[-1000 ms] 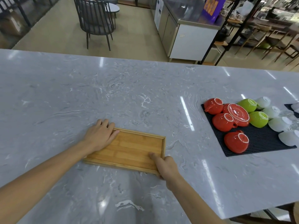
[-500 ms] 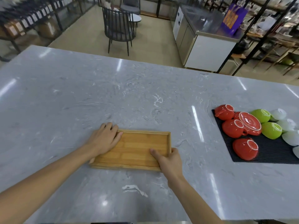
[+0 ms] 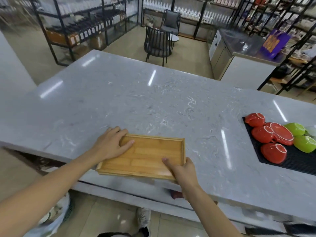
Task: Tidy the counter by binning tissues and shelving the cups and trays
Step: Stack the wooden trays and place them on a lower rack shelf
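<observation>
A rectangular bamboo tray (image 3: 147, 154) sits at the near edge of the grey marble counter (image 3: 153, 103); whether it is lifted off the surface I cannot tell. My left hand (image 3: 111, 144) grips its left end, thumb lying on the tray floor. My right hand (image 3: 181, 168) grips the near right corner, thumb on top and fingers hidden beneath. At the right, upturned red cups (image 3: 273, 153), a red saucer (image 3: 282, 134) and green cups (image 3: 305, 143) lie on a black ribbed mat (image 3: 294, 161). A white cup (image 3: 312, 130) shows at the frame edge.
A white bag (image 3: 54, 218) sits on the floor at lower left, below the counter edge. My shoe (image 3: 143, 218) is on the tiled floor. Dark chairs (image 3: 157, 43), black shelving (image 3: 82, 28) and a steel cabinet (image 3: 239, 53) stand beyond the counter.
Both hands have brought the tray from further in on the counter to its near edge. The view has pulled back and risen, so the floor below the counter now shows.
</observation>
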